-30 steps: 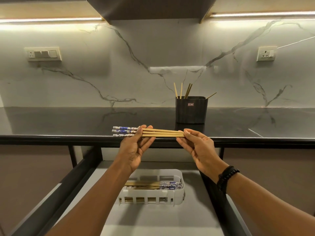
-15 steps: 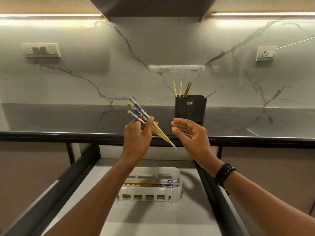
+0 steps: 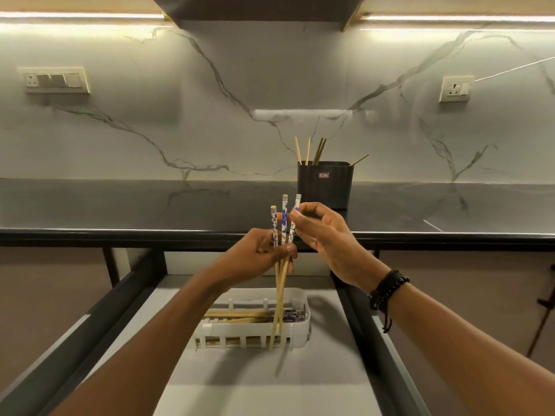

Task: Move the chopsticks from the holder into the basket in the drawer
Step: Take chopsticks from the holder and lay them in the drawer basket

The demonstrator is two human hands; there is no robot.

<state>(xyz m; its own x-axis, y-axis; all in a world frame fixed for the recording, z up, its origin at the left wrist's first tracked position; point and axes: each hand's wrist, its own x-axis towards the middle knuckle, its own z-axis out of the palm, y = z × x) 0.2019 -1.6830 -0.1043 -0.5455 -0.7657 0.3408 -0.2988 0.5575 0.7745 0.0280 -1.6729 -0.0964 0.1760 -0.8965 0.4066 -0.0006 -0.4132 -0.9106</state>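
Left hand (image 3: 258, 256) grips three upright chopsticks (image 3: 284, 219) mid-shaft; right hand (image 3: 327, 238) pinches one patterned top (light, stiff, probably slippery: best held mid-length) above the basket (image 3: 304, 324).

Single view: head cam, wide-angle, worn at eye level, faces fwd + down. Lens roughly square-on to marble backsplash (image 3: 150, 115); straight lines bow twd frame edges. Black countertop (image 3: 120, 205) crosses mid-frame, black chopstick holder (image 3: 324, 187) on it just right of centre, mid-distance. Open drawer (image 3: 240, 385) fills lower frame, seen steeply from above, white basket (image 3: 237, 330) inside. Forearms enter from bottom corners; left hand (image 3: 258, 259), right hand (image 3: 324, 235) w/ chopsticks (image 3: 283, 229) at centre, near lens. Cabinet underside (image 3: 258, 7) cuts top edge.
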